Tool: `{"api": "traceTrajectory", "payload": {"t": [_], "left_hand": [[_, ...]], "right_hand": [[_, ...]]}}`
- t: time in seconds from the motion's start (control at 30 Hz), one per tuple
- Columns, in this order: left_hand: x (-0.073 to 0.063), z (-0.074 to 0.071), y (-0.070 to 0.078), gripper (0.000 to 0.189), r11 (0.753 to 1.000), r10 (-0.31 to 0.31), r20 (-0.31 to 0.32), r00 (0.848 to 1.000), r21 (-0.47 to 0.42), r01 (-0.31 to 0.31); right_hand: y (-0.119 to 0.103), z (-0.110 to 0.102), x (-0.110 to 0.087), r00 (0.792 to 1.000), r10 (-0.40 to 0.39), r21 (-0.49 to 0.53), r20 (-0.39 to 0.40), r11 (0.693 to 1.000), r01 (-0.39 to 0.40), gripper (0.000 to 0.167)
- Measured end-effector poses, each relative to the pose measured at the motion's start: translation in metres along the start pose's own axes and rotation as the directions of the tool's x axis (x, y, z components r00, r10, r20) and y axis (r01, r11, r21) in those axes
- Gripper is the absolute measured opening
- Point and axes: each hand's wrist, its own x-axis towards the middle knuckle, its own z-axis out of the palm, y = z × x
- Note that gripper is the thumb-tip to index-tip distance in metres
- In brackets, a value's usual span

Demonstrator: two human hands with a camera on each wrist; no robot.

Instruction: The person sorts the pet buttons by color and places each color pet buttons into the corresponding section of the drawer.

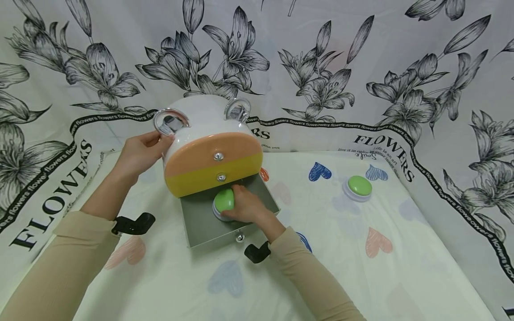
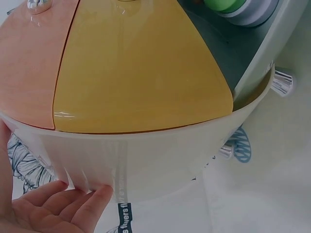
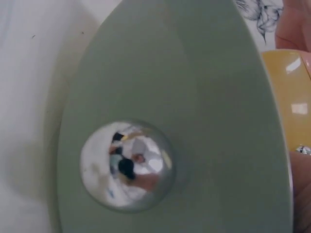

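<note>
A small white cabinet (image 1: 201,117) has orange, yellow and grey-green drawers, with silver ear-like rings on top. Its bottom grey-green drawer (image 1: 198,229) is pulled out. Inside that drawer my right hand (image 1: 250,206) grips a round button (image 1: 224,200) with a green dome and white base. My left hand (image 1: 140,154) touches the cabinet's side below one ear ring (image 1: 170,121). Fairly straight left fingers (image 2: 97,201) rest against the white side in the left wrist view. The drawer's front and silver knob (image 3: 127,166) fill most of the right wrist view, hiding most of the right hand.
A second green-and-white button (image 1: 358,187) lies on the heart-patterned cloth (image 1: 345,276) to the right. Behind the cabinet hangs a white curtain (image 1: 277,26) with black flower drawings. A black wrist mount (image 1: 134,224) sticks out from the left sleeve.
</note>
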Motion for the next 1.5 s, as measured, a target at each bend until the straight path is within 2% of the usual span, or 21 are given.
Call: {"api": "traceTrajectory", "payload": {"t": [0.17, 0.33, 0.47, 0.6, 0.77, 0.93, 1.07, 1.17, 1.27, 1.4, 1.5], "left_hand": [[-0.001, 0.000, -0.001, 0.093, 1.000, -0.004, 0.002, 1.000, -0.001, 0.004], [-0.001, 0.000, 0.000, 0.093, 1.000, -0.003, 0.000, 1.000, 0.003, 0.003], [0.000, 0.000, 0.000, 0.093, 1.000, -0.008, 0.000, 1.000, 0.002, 0.008], [0.001, 0.000, 0.000, 0.093, 1.000, -0.010, 0.000, 1.000, 0.003, 0.010], [0.001, 0.000, 0.000, 0.093, 1.000, -0.007, 0.002, 1.000, 0.003, 0.007], [0.001, 0.000, 0.000, 0.094, 1.000, -0.011, 0.005, 1.000, -0.004, 0.011], [0.002, 0.000, -0.001, 0.094, 1.000, -0.012, 0.004, 1.000, -0.005, 0.012], [0.002, 0.000, -0.002, 0.093, 1.000, -0.008, 0.004, 1.000, -0.005, 0.008], [0.003, 0.000, -0.003, 0.094, 1.000, -0.007, 0.005, 1.000, -0.002, 0.007], [0.003, 0.000, -0.003, 0.093, 1.000, -0.007, 0.005, 1.000, 0.001, 0.007], [0.002, 0.000, -0.003, 0.093, 1.000, -0.004, 0.004, 1.000, 0.001, 0.004]], "right_hand": [[0.002, -0.008, -0.007, 1.000, -0.015, 0.006, 0.003, 1.000, 0.015, 0.075], [0.012, -0.019, -0.017, 0.993, -0.085, 0.041, -0.083, 0.995, 0.089, 0.058], [0.024, -0.029, -0.026, 0.975, -0.121, 0.085, -0.184, 0.987, 0.139, 0.047], [0.038, -0.042, -0.037, 0.952, -0.099, 0.145, -0.289, 0.979, 0.146, 0.042], [0.064, -0.053, -0.046, 0.909, -0.066, 0.171, -0.412, 0.974, 0.148, 0.038], [0.103, -0.062, -0.048, 0.861, -0.014, 0.161, -0.509, 0.981, 0.111, 0.038], [0.137, -0.069, -0.050, 0.804, 0.018, 0.141, -0.594, 0.987, 0.082, 0.041], [0.161, -0.075, -0.053, 0.771, 0.071, 0.144, -0.633, 0.989, 0.027, 0.043], [0.184, -0.081, -0.057, 0.746, 0.132, 0.156, -0.653, 0.987, -0.037, 0.046], [0.213, -0.088, -0.062, 0.731, 0.214, 0.174, -0.648, 0.976, -0.132, 0.051], [0.231, -0.092, -0.068, 0.738, 0.285, 0.188, -0.612, 0.959, -0.215, 0.056]]}}
